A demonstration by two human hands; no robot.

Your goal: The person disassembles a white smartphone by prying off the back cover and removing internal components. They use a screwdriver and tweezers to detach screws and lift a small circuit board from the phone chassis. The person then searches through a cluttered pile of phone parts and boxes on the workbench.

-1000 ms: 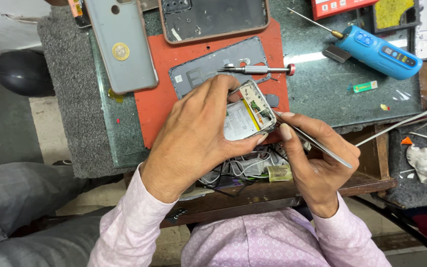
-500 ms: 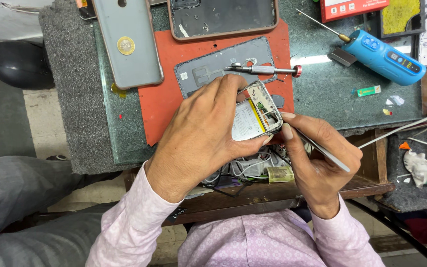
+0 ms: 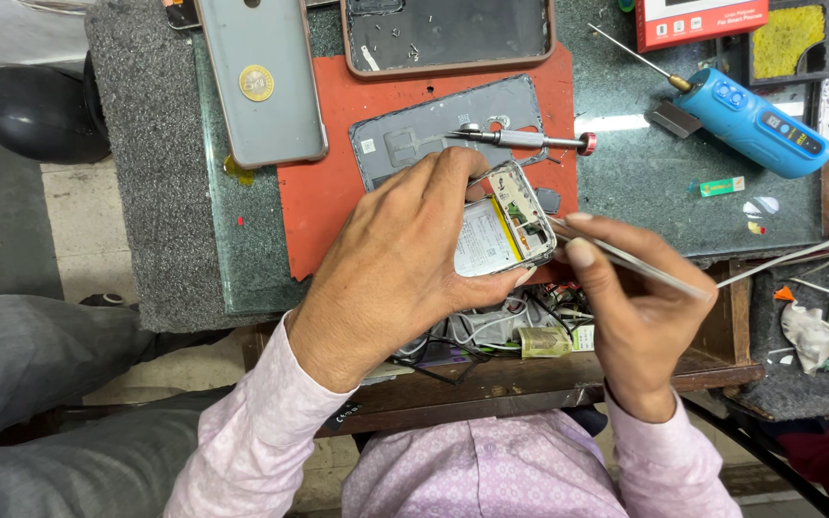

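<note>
My left hand (image 3: 405, 259) grips an opened phone (image 3: 501, 225) with its back off, so the white battery and the circuit board show. It holds the phone tilted above the front edge of a red work mat (image 3: 328, 115). My right hand (image 3: 630, 317) pinches thin metal tweezers (image 3: 626, 259), and their tip touches the board at the phone's upper right. A grey back cover (image 3: 434, 129) lies on the mat just beyond the phone. A slim screwdriver with a red end (image 3: 520, 140) rests across that cover.
A grey phone with a round gold sticker (image 3: 259, 82) lies at the back left, a phone frame (image 3: 448, 34) at the back middle. A blue electric screwdriver (image 3: 755, 120) lies to the right. Loose wires and small parts (image 3: 520, 331) fill the open drawer below the hands.
Both hands and the phone have stayed together in nearly the same spot. The tweezers' tip has stayed at the phone's board, and only the view has shifted slightly.
</note>
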